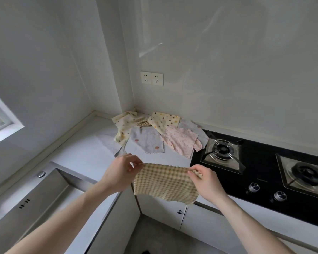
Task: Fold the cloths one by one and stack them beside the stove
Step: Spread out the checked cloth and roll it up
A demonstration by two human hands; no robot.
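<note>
Holding a checked cloth (165, 182) up in the air, stretched between both hands, out over the front edge of the counter (84, 154) where it turns the corner. Left hand (120, 172) pinching the top left corner between thumb and fingers, right hand (205, 179) pinching the top right corner the same way. Hands well apart, top edge pulled fairly taut, rest of the cloth hanging down in front of the cabinet doors (162, 208). Beige and cream checks, wavy trimmed edge.

Hard to tell how many cloths sit in the loose pile (154, 132) back in the corner, since they overlap: a cream one with coloured dots (163, 120), a pink dotted one (182, 142), a grey one (147, 142), a pale yellow crumpled one (124, 125), plus a scrap of another checked one peeking out underneath. None folded, as far as can be seen. Pink one lying just beside the stove (264, 173), a grey corner touching its edge. Lower right corner of the held cloth partly hidden behind the right wrist.

Black glass stove on the right, two burners, two knobs (266, 191) at the front, far burner cut off by the frame. Steel sink (35, 197) on the left, only partly in view. White counter, plain white walls, double socket (151, 78) above the pile, bit of window frame (2, 123) at far left.
</note>
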